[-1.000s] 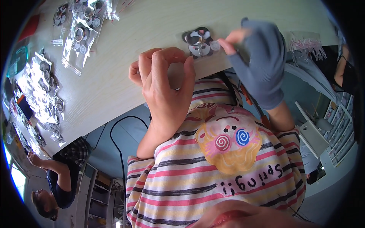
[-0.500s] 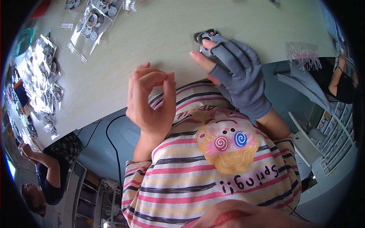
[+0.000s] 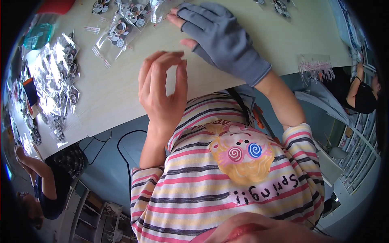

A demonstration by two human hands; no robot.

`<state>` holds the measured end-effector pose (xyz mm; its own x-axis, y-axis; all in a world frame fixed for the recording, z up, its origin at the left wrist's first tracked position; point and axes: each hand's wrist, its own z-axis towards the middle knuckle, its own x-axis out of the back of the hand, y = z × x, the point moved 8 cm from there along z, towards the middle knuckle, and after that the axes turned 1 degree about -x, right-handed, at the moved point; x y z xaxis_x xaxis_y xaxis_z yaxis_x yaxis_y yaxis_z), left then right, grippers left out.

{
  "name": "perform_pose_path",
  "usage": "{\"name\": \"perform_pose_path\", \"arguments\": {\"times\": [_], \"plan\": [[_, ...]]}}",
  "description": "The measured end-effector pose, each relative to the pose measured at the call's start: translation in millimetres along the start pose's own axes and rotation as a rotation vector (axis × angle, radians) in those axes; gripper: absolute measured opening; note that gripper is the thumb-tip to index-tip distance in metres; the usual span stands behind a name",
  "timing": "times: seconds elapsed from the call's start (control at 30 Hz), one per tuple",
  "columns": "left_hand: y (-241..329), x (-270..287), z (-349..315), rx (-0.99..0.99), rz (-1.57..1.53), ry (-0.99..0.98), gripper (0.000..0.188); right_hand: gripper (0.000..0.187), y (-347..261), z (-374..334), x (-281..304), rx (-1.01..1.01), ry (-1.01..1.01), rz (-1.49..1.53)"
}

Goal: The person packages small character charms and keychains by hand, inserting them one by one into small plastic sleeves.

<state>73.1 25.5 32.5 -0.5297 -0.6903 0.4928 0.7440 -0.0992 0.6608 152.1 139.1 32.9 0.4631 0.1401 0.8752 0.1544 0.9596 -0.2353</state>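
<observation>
My left hand [image 3: 162,85] is bare and held above the near edge of the pale table [image 3: 133,95]. Its fingers curve toward the thumb with a small gap, and nothing shows between them. My right hand [image 3: 227,38] wears a grey glove that leaves the fingertips bare. It reaches across the table, fingers stretched out and thumb apart. Its fingertips are close to a clear plastic bag [image 3: 159,12] at the edge of a group; whether they touch it I cannot tell. Beside it lie clear bags of black-and-white keychains [image 3: 120,32] with metal rings.
Many shiny bagged keychains [image 3: 60,89] are heaped at the left. Behind them stands a teal container [image 3: 38,36]. More keychains [image 3: 281,8] lie far right. A bag of pink strips [image 3: 316,69] is at the right edge. Other people [image 3: 362,91] sit on both sides.
My right hand has moved left and away from me, off the bagged keychain it was over, which no longer shows. My left thumb and fingertips have parted slightly. The view has shifted.
</observation>
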Motion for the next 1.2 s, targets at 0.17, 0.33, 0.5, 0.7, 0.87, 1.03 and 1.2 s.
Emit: {"name": "perform_pose_path", "arguments": {"times": [0.17, 0.33, 0.5, 0.7, 0.87, 1.03, 1.2], "plan": [[-7.2, -18.8, 14.5, -0.067, -0.157, -0.196, 0.030, 0.042, -7.9, -69.8, 19.6, -0.070, -0.137, -0.056], [3.7, -53.6, 11.0, -0.220, 0.060, -0.544, 0.038, 0.037, -12.3, -89.6, 33.8, -0.015, -0.068, -0.141], [4.2, -59.0, 14.3, -0.235, 0.077, -0.591, 0.051, 0.042, -27.6, -69.8, 21.5, -0.156, -0.025, -0.106], [3.5, -56.1, 6.4, -0.208, 0.083, -0.579, 0.053, 0.025, -22.8, -68.9, 13.6, -0.280, -0.013, -0.007], [8.5, -60.6, 8.7, -0.237, 0.074, -0.550, 0.054, 0.024, -22.1, -67.8, 13.1, -0.319, -0.052, -0.034], [8.7, -65.5, 4.4, -0.264, 0.246, -0.645, 0.049, 0.023, -24.8, -79.9, 11.0, -0.319, -0.070, 0.081], [13.0, -62.2, 3.1, -0.279, 0.239, -0.632, 0.051, 0.004, 5.0, -125.2, 87.6, -0.483, 0.042, 0.976]]}}
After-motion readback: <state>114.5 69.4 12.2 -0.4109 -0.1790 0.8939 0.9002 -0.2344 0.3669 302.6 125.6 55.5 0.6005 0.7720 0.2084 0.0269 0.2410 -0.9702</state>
